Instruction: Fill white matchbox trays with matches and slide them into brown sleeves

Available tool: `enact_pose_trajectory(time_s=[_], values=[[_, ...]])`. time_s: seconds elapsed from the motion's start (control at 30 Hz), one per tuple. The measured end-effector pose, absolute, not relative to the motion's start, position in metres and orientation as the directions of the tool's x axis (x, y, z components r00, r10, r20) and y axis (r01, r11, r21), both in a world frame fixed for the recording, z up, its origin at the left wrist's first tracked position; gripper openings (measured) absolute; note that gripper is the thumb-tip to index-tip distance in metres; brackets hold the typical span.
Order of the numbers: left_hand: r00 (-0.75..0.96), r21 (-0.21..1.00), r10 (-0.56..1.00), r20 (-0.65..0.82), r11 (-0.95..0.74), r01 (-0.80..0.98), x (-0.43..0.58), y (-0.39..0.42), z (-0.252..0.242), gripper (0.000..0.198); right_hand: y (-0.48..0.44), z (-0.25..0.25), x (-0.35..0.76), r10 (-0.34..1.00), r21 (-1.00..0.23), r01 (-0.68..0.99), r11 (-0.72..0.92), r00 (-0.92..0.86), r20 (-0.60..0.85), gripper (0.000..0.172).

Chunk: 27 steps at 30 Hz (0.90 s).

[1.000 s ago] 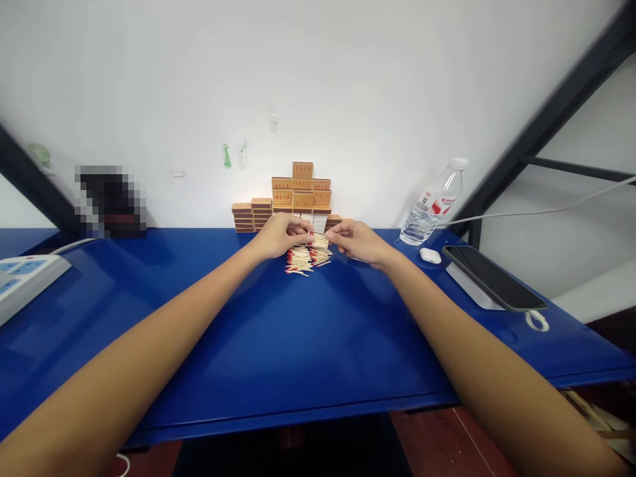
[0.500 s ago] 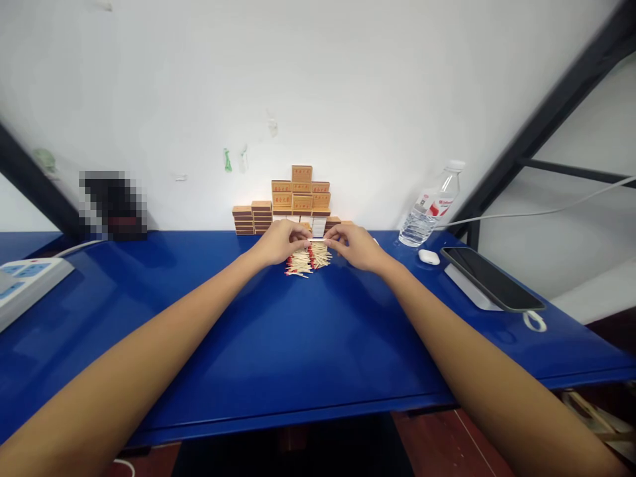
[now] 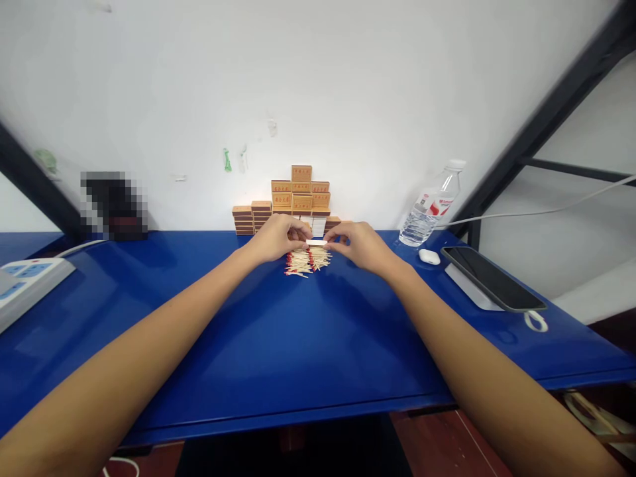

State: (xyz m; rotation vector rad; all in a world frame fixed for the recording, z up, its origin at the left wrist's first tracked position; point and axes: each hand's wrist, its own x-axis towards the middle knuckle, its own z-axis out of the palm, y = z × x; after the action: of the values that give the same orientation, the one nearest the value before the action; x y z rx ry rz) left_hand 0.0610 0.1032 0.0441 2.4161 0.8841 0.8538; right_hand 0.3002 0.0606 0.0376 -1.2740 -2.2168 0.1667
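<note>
Between my two hands, just above the matches, is a small white matchbox tray, seen as a thin pale strip. My left hand pinches its left end with thumb and fingers. At the right end, the thumb and fingers of my right hand close on it as well. Below lies a pile of matches with red heads, in two loose bunches on the blue table. Behind my hands, orange matchboxes are stacked in a stepped pile against the wall, the lower ones partly hidden by my fingers.
Matchboxes also stand in a lower stack on the left. To the right are a water bottle, a white earphone case and a phone on a stand. A power strip sits at the far left.
The white tray has tilted so that more of its pale face shows, and it sits slightly lower. Both hands keep hold of it, with only small shifts. The matches and stacked boxes stay put.
</note>
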Motion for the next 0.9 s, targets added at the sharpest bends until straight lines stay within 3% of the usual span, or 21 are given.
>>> enact_pose_trajectory(time_s=[0.2,0.9], values=[[0.606,0.551,0.677,0.417,-0.719,0.424,0.06,0.102,0.048,0.014,0.055,0.043,0.3,0.812,-0.3,0.786,0.541,-0.396,0.429,0.009],[0.627,0.545,0.661,0.411,-0.73,0.412,0.06,0.096,0.06,0.011,0.047,0.051,0.298,0.797,-0.263,0.79,0.554,-0.411,0.443,0.009]])
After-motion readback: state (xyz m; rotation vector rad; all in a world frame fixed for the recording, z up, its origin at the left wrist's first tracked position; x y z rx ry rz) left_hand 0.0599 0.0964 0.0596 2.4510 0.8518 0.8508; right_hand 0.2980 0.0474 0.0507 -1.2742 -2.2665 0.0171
